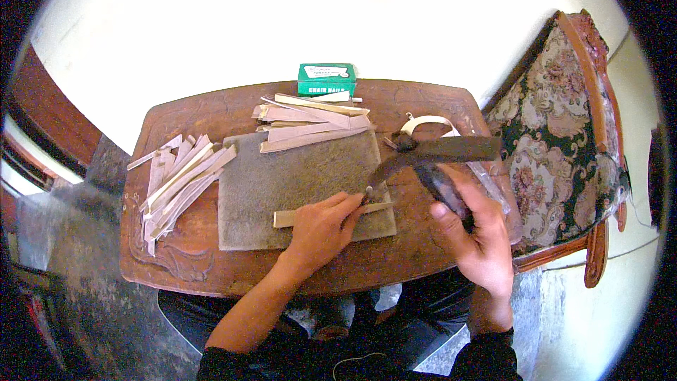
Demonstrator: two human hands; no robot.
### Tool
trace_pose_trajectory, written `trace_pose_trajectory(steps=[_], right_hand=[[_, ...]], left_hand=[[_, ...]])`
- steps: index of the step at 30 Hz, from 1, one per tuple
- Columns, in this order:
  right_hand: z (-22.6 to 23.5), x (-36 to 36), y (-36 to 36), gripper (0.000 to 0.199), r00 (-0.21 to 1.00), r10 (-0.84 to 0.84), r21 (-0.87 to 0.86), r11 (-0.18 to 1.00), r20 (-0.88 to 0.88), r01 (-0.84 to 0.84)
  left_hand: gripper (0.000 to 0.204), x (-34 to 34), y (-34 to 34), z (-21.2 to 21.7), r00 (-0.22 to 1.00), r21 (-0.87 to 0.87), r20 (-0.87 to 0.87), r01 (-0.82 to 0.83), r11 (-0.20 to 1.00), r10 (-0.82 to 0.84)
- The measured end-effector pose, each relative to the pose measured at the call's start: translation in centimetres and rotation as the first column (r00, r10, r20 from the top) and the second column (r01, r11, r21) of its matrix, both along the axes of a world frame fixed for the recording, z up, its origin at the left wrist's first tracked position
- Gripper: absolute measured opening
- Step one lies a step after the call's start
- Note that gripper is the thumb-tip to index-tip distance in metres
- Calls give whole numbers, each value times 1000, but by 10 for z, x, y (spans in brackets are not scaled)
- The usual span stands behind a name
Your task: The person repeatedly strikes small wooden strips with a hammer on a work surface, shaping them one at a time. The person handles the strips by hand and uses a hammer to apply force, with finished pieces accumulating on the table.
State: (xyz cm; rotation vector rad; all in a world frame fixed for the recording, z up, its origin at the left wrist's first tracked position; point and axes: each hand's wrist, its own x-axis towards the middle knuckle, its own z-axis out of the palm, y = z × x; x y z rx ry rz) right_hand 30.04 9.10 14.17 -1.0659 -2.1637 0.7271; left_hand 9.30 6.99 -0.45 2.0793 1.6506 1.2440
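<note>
A narrow pale wooden strip (285,219) lies across the grey mat (303,176). My left hand (321,227) rests over the strip and pins it to the mat. Thumb and forefinger pinch a small nail (369,190) above the strip's right part; its shiny head shows, while its point is hidden. My right hand (483,236) is wrapped round the dark handle of a hammer (437,152). The hammer is raised to the right of the nail, apart from it, its dark head slightly blurred.
Wooden strips are heaped on the table's left (180,180) and across the mat's far edge (310,123). A green box (326,80) stands at the back. A white curved band (430,120) lies beyond the hammer. A floral upholstered chair (557,127) flanks the carved table (233,268).
</note>
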Motion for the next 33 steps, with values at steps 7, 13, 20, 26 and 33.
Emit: trace_pose_trajectory(steps=[7, 13, 20, 26, 33], right_hand=[[-9, -1, 4, 39, 1000, 12, 41, 999, 7, -12], [-11, 0, 3, 39, 1000, 12, 16, 1000, 26, -12], [-21, 1, 5, 39, 999, 1, 47, 999, 47, -3], [-15, -2, 9, 39, 1000, -22, 33, 999, -18, 22], [-47, -11, 36, 31, 982, -25, -138, 990, -186, -1]], left_hand=[[18, 0, 1, 0, 1000, -1, 19, 7, 1000, -7], [18, 0, 0, 2, 1000, 21, 11, -3, 1000, 3], [18, 0, 0, 4, 1000, -4, 7, -9, 1000, 9], [17, 1, 0, 5, 1000, -28, 14, -13, 1000, 13], [14, -7, 1, 7, 969, -82, 246, 48, 995, -26]])
